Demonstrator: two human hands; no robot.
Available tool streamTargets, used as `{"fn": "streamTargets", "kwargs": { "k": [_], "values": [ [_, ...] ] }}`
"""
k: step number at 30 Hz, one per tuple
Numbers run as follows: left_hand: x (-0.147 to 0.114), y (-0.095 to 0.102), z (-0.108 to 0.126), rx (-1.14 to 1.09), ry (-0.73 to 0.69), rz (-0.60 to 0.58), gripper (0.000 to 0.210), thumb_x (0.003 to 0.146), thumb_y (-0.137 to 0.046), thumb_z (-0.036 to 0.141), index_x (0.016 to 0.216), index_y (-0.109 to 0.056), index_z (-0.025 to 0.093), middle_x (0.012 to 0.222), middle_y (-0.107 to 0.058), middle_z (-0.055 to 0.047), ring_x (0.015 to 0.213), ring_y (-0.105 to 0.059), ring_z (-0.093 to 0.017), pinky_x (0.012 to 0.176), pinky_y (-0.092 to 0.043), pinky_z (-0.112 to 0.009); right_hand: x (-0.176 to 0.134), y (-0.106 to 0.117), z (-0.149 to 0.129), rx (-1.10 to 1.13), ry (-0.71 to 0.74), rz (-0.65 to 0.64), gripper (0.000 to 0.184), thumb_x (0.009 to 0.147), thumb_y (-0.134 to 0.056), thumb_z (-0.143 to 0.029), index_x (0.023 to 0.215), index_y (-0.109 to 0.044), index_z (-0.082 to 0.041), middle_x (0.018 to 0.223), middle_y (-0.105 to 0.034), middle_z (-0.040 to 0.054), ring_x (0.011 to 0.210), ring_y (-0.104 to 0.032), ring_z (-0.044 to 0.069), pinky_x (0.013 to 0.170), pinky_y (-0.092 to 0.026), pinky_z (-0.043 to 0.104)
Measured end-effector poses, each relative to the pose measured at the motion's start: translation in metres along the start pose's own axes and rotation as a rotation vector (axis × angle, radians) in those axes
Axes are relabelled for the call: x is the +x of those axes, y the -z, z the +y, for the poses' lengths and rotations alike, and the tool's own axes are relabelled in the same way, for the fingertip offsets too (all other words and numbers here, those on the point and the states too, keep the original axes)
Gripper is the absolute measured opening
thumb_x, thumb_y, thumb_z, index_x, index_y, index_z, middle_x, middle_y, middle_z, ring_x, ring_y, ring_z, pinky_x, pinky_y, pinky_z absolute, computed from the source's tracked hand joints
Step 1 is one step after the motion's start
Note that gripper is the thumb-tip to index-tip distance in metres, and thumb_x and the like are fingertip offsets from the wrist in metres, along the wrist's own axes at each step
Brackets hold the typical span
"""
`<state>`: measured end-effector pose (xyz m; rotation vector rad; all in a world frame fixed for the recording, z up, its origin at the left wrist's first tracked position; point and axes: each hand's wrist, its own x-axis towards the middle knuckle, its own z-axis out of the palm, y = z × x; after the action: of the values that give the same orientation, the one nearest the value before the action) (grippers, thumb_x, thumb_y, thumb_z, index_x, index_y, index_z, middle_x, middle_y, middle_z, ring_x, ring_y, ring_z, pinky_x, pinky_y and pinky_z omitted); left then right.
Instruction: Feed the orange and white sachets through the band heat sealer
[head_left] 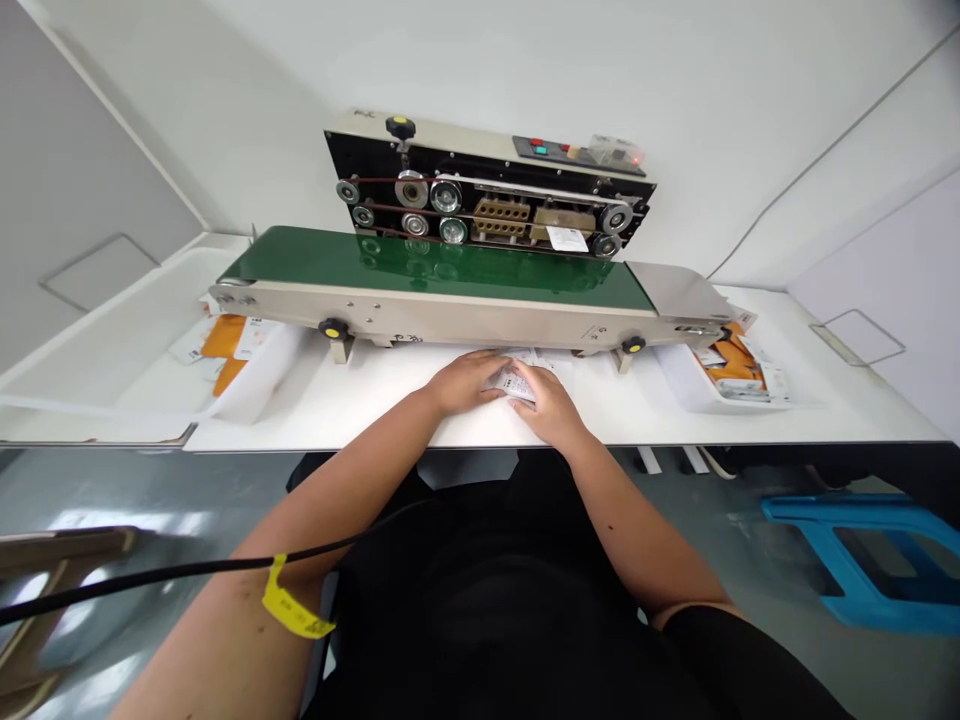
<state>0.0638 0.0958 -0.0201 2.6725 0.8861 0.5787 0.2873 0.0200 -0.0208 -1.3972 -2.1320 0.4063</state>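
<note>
My left hand [466, 383] and my right hand [553, 402] rest on the white table, curved around small white printed packets [517, 386] from both sides. My fingers partly cover these packets, and whether they form a stack cannot be made out. Just beyond my fingertips runs the front side of a band sealer [465, 318] with a green conveyor belt [450, 266]. Another white packet [568, 239] hangs at the sealer's heating blocks, above the right part of the belt.
A white bin [259, 385] with orange and white packets stands at left. On the right, a smaller white tray [682, 385] holds similar packets. Black knobs [334, 329] jut from the conveyor's front. A black cable [187, 570] crosses my left arm. A blue stool [840, 540] stands at right.
</note>
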Motion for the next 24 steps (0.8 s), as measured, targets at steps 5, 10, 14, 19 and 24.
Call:
{"fn": "streamTargets", "kwargs": {
  "k": [5, 10, 14, 19, 24],
  "values": [
    [0.001, 0.005, 0.001, -0.041, -0.118, 0.05, 0.051, 0.096, -0.068, 0.046, 0.142, -0.06, 0.024, 0.137, -0.068, -0.012, 0.129, -0.062, -0.029, 0.11, -0.05, -0.048, 0.002, 0.002, 0.006, 0.098, 0.01, 0.012, 0.068, 0.094, -0.06, -0.022, 0.159, -0.044, -0.032, 0.148, -0.061, 0.0066, 0.139, -0.054, 0.028, 0.122, -0.038, 0.055],
    [0.004, 0.011, 0.005, -0.03, -0.226, 0.205, 0.029, 0.107, -0.051, 0.038, 0.108, -0.075, 0.021, 0.102, -0.078, -0.008, 0.097, -0.07, -0.022, 0.09, -0.055, -0.038, -0.004, 0.001, 0.007, 0.077, 0.04, 0.166, 0.043, 0.1, -0.049, -0.021, 0.139, -0.066, -0.029, 0.134, -0.07, 0.0061, 0.127, -0.062, 0.026, 0.112, -0.05, 0.049],
    [0.001, 0.015, 0.012, 0.045, -0.244, 0.364, 0.031, 0.109, -0.047, 0.035, 0.102, -0.073, 0.02, 0.1, -0.076, -0.008, 0.092, -0.07, -0.019, 0.083, -0.056, -0.033, -0.004, 0.002, 0.001, -0.047, 0.108, 0.373, 0.038, 0.103, -0.043, -0.017, 0.12, -0.076, -0.028, 0.115, -0.075, 0.0059, 0.112, -0.062, 0.025, 0.102, -0.052, 0.045],
    [-0.006, 0.019, 0.016, 0.091, -0.24, 0.47, 0.026, 0.108, -0.048, 0.031, 0.102, -0.071, 0.021, 0.098, -0.075, -0.007, 0.087, -0.07, -0.017, 0.077, -0.055, -0.029, 0.002, 0.02, -0.016, -0.265, 0.152, 0.363, 0.027, 0.102, -0.053, -0.026, 0.1, -0.08, -0.026, 0.094, -0.068, 0.0084, 0.089, -0.056, 0.023, 0.082, -0.049, 0.037],
    [-0.011, 0.023, 0.019, 0.113, -0.156, 0.455, 0.024, 0.107, -0.051, 0.036, 0.114, -0.066, 0.019, 0.103, -0.074, -0.009, 0.093, -0.071, -0.02, 0.082, -0.056, -0.031, 0.027, 0.089, -0.01, -0.299, 0.21, 0.137, 0.024, 0.097, -0.054, -0.025, 0.096, -0.078, -0.026, 0.083, -0.064, 0.0055, 0.086, -0.057, 0.022, 0.079, -0.046, 0.034]
  ]
}}
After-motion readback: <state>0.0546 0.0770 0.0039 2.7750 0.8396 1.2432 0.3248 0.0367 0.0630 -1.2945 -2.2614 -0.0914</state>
